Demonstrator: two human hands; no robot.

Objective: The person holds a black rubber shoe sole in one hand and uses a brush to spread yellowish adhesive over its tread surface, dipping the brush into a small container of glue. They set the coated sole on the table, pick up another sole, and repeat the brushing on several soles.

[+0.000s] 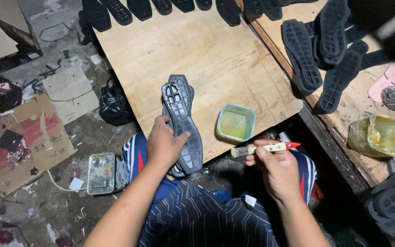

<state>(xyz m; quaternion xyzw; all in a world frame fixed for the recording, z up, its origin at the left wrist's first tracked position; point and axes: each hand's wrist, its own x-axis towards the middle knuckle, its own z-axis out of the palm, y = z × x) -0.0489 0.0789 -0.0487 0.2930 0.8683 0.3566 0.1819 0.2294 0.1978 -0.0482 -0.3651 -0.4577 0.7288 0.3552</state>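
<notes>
— While your left hand [163, 145] grips the dark grey rubber shoe sole [182, 123] by its lower half, tread side up, keep its toe resting on the pale plywood table [216, 59] so it cannot wobble.

— And the other hand?

— Your right hand [275, 167] is closed around the small brush with the cream handle and red tip [267, 147], held level, bristle end pointing left toward the sole. The square pale-green plastic tub of yellowish glue [236, 121] stands just beside the sole on its right, near the table's front edge. My judgement: dip lightly there, wipe on the rim, then stroke along the sole in one direction, holding your thumb clear of the wet part.

— How much room have I got?

— From the head view, the middle of the table is open behind the sole. A row of black soles [161, 7] lines the far edge, and a heap of black soles [325, 50] lies on the next board to the right, well apart. The tub sits close to the front corner, so a careless elbow could tip it. On the floor to your left lie a flat metal tin [100, 173] and a black plastic bag [113, 105]; at far right stands a glue-crusted yellowish container [380, 135].
</notes>
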